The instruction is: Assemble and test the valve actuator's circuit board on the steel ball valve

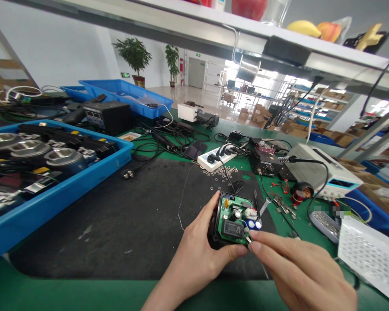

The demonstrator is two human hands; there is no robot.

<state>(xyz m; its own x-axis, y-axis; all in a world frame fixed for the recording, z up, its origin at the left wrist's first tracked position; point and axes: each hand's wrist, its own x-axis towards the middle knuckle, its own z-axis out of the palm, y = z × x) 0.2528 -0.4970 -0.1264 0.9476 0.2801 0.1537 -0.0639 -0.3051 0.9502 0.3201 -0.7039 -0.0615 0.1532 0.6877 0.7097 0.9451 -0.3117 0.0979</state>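
Observation:
My left hand (197, 246) is wrapped round a black square housing (215, 237), thumb along its near edge. Inside the housing sits a green circuit board (228, 216), its face tilted toward me. It carries a black relay-like block (232, 229), capacitors and a few blue-and-white round parts (253, 224). At the board's near right corner, my right hand (298, 263) pinches a small grey-and-metallic piece (247, 235) between thumb and fingers; its kind I cannot make out. Tweezers (256, 205) lie just beyond the housing on the black mat (116, 233).
On the left stands a blue tray (84, 183) of metal-topped parts. Small rings (225, 170) lie scattered near a white power strip (217, 157). To the right are a soldering station (266, 162), a bench instrument (324, 170), loose metal pieces (283, 207) and a bubble-wrap sheet (369, 255). A shelf (194, 21) crosses overhead.

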